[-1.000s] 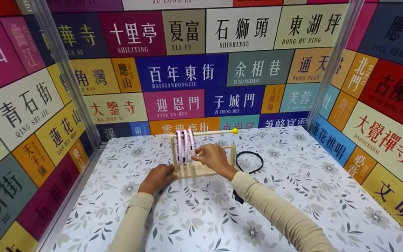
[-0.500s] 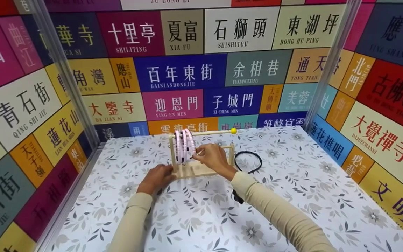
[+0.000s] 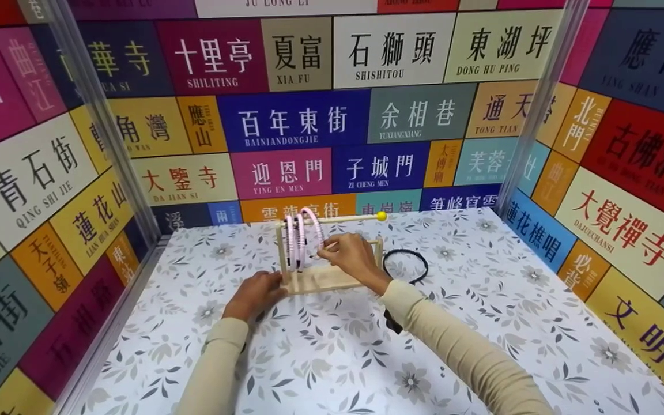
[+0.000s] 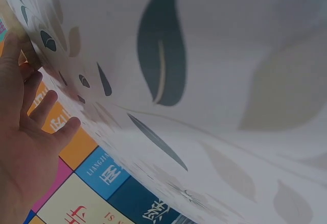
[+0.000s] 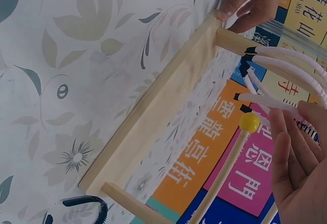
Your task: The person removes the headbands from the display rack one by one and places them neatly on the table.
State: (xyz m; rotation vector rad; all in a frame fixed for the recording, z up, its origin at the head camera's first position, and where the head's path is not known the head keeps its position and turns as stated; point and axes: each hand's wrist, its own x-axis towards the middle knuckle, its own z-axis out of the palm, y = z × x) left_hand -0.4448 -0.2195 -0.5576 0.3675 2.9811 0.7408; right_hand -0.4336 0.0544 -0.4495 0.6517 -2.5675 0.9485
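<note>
Several pink headbands (image 3: 291, 242) with black tips hang on the top rod of a wooden stand (image 3: 326, 279), bunched near its left post. The right hand (image 3: 350, 256) pinches the rightmost pink headband (image 3: 312, 219), which is still looped over the rod and stands apart from the others. In the right wrist view, thumb and fingertips of the right hand (image 5: 302, 165) meet on the pale band. The left hand (image 3: 256, 295) grips the left end of the stand's base; the right wrist view shows its thumb on the corner. Its outer fingers spread loosely in the left wrist view.
A yellow ball (image 3: 381, 216) caps the right end of the rod. On the table (image 3: 332, 357), covered in floral cloth, a black headband (image 3: 405, 266) lies right of the stand. Walls with coloured signs (image 3: 294, 121) rise behind and at both sides.
The right hand has drawn the rightmost pink headband slightly up and away from the others, widening the gap. The left hand keeps its place on the base.
</note>
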